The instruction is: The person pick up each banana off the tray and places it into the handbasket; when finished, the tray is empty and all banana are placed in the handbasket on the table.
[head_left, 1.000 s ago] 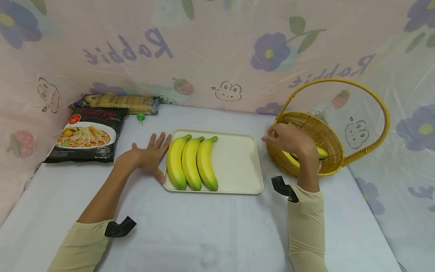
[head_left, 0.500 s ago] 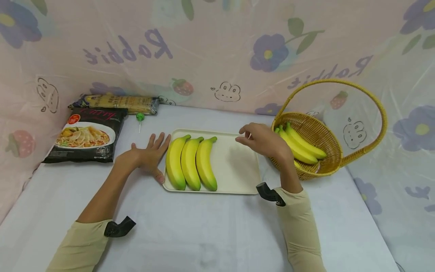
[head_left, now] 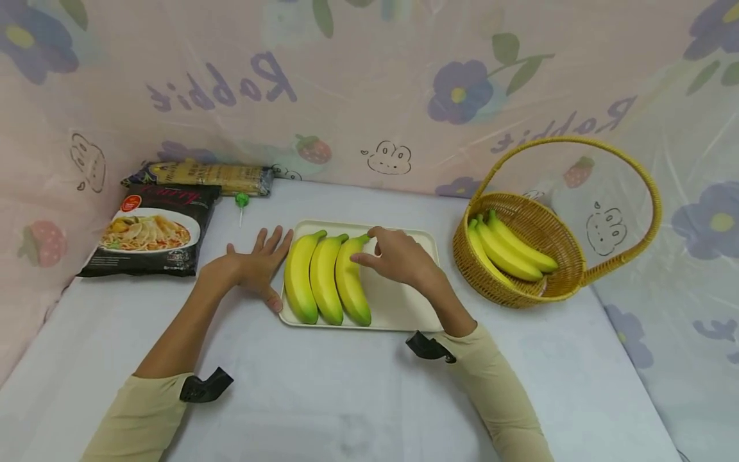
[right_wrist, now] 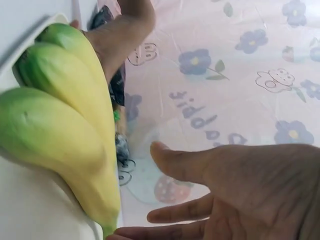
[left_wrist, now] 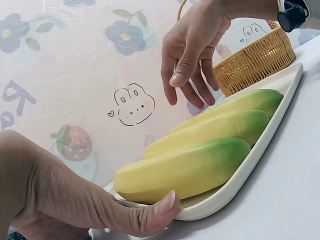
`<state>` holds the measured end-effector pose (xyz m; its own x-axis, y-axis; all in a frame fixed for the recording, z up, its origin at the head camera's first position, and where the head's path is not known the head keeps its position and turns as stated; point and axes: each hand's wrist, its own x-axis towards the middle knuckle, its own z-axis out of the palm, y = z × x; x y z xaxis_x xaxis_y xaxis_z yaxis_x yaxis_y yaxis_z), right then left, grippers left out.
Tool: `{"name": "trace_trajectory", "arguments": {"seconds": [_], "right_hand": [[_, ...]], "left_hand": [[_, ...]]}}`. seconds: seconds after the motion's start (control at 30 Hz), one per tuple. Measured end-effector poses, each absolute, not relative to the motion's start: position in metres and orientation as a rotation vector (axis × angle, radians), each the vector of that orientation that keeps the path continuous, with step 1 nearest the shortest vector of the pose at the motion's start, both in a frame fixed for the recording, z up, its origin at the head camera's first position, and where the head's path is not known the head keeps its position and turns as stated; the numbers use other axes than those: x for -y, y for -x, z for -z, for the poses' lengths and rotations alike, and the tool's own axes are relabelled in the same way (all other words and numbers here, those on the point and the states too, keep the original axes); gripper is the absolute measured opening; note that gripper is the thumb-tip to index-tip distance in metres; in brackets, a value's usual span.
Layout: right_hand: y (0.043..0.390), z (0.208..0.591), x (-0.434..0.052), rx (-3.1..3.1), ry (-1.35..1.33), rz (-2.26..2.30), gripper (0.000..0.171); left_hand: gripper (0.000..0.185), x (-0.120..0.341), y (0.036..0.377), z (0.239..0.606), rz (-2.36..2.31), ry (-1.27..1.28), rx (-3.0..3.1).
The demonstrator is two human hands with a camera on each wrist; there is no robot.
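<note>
Three yellow-green bananas (head_left: 326, 276) lie side by side on the left part of a cream tray (head_left: 404, 308). My left hand (head_left: 254, 266) lies flat on the table against the tray's left edge, and its thumb (left_wrist: 150, 215) touches the rim below the nearest banana (left_wrist: 200, 165). My right hand (head_left: 395, 256) hovers over the tray with relaxed fingers, its fingertips close to the stem end of the rightmost banana (head_left: 352, 282). Seen from the left wrist, the right hand (left_wrist: 192, 55) hangs just above the bananas and holds nothing. The right wrist view shows its open palm (right_wrist: 240, 190) beside the bananas (right_wrist: 55, 130).
A wicker basket (head_left: 537, 289) with a tall hoop handle stands at the right and holds more bananas (head_left: 510, 247). A black noodle packet (head_left: 150, 234), a pasta pack (head_left: 202, 176) and a green lollipop (head_left: 242, 201) lie at the back left. Flowered plastic sheeting walls in the table.
My right hand has left the basket and moved left across the tray to the rightmost banana. The left hand, tray and bananas have not moved.
</note>
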<state>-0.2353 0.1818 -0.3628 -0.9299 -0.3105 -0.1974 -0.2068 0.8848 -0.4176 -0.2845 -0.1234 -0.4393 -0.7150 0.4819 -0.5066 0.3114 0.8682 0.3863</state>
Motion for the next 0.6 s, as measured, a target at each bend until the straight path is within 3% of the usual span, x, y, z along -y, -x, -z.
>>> {"name": "trace_trajectory", "arguments": {"seconds": [0.33,0.6], "right_hand": [[0.230,0.374,-0.162,-2.704,0.479,0.483,0.089],[0.228,0.378,-0.164,-2.599,0.566,0.422,0.067]], "left_hand": [[0.172,0.123,0.286,0.440,-0.330,-0.578,-2.437],[0.169,0.121,0.279,0.433,-0.345,-0.569,-2.424]]}}
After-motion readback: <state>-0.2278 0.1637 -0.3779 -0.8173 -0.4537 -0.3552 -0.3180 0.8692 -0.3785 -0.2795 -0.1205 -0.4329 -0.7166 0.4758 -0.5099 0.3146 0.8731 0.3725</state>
